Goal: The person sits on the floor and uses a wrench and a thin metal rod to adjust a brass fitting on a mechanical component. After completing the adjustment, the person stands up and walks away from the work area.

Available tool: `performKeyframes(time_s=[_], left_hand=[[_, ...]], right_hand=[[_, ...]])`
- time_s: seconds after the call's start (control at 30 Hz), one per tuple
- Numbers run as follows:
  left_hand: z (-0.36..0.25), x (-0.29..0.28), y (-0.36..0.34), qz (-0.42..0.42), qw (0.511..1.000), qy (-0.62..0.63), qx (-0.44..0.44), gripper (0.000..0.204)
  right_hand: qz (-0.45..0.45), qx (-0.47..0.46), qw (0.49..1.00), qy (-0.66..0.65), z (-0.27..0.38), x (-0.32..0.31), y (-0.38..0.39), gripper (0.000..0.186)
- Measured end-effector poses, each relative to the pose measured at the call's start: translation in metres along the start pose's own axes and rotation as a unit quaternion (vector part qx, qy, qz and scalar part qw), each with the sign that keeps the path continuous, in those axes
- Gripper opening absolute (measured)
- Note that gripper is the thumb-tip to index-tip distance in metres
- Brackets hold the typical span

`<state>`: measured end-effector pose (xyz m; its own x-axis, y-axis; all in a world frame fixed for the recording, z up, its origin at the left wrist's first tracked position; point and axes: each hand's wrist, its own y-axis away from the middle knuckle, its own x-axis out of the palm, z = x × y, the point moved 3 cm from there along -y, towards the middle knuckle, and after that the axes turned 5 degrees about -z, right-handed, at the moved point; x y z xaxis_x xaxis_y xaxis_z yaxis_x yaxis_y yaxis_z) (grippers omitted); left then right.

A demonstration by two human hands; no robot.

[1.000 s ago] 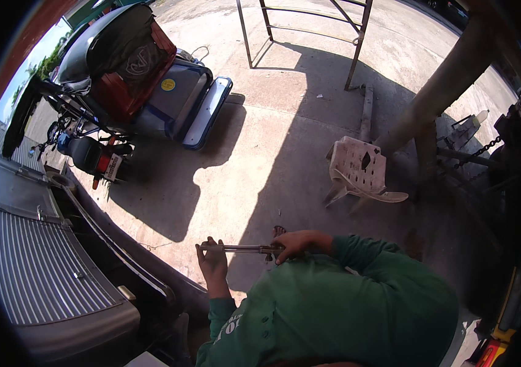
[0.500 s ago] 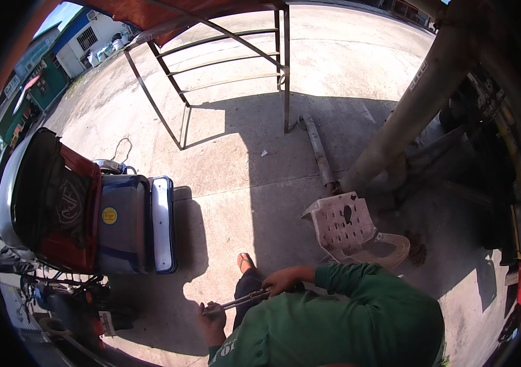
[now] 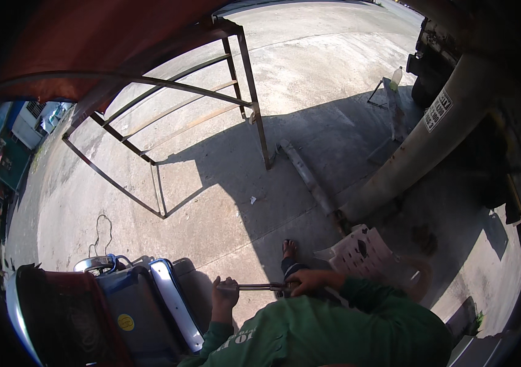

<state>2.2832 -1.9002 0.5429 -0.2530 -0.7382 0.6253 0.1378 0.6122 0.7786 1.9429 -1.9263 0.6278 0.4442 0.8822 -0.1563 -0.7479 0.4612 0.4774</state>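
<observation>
In front of my body I hold a slim metal tool [image 3: 259, 287] with what look like parallel tubes, lying nearly level; its exact kind cannot be made out. My left hand [image 3: 225, 292], at the left, is closed around one end. My right hand [image 3: 310, 281] wraps the other end, close to my green-sleeved body. Part of that end is covered by the fingers. Below the tool's right part show my dark trouser leg and sandalled foot [image 3: 289, 248].
A pale perforated plastic chair [image 3: 361, 249] stands right of my hands. Beyond it a pipe [image 3: 307, 177] lies on the concrete beside a thick slanting grey beam [image 3: 404, 162]. A steel frame [image 3: 259, 137] under red sheeting stands ahead. A blue sidecar-like body [image 3: 127, 300] is at lower left.
The view has swung rightward, with a bench and bottle now showing at the far right. The tool has turned from slanting to nearly level, both hands still on it.
</observation>
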Motion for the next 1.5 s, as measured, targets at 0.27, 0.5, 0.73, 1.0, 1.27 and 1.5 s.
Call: performKeyframes(time_s=[0.27,0.5,0.73,1.0,1.27,1.5], left_hand=[[0.015,0.221,-0.162,0.058,0.954,-0.292,0.041,0.033],[0.028,0.394,-0.28,-0.079,0.98,-0.174,-0.061,0.033],[0.043,0.504,-0.45,-0.137,0.949,-0.216,-0.187,0.038],[0.088,0.632,-0.557,-0.167,0.922,-0.275,-0.217,0.03],[0.161,0.723,-0.7,-0.192,0.924,-0.264,-0.197,0.034],[0.285,0.881,-0.841,-0.229,0.911,-0.289,-0.186,0.035]], right_hand=[[-0.059,0.11,0.973,-0.193,-0.036,-0.213,-0.042,0.072],[-0.094,0.077,0.938,-0.326,-0.064,-0.378,-0.069,0.072],[-0.184,0.112,0.934,-0.284,-0.094,-0.508,-0.09,0.075],[-0.221,0.158,0.898,-0.346,-0.086,-0.652,-0.08,0.07],[-0.232,0.102,0.878,-0.407,-0.206,-0.819,-0.084,0.07],[-0.224,0.104,0.89,-0.384,-0.306,-1.016,-0.047,0.065]])
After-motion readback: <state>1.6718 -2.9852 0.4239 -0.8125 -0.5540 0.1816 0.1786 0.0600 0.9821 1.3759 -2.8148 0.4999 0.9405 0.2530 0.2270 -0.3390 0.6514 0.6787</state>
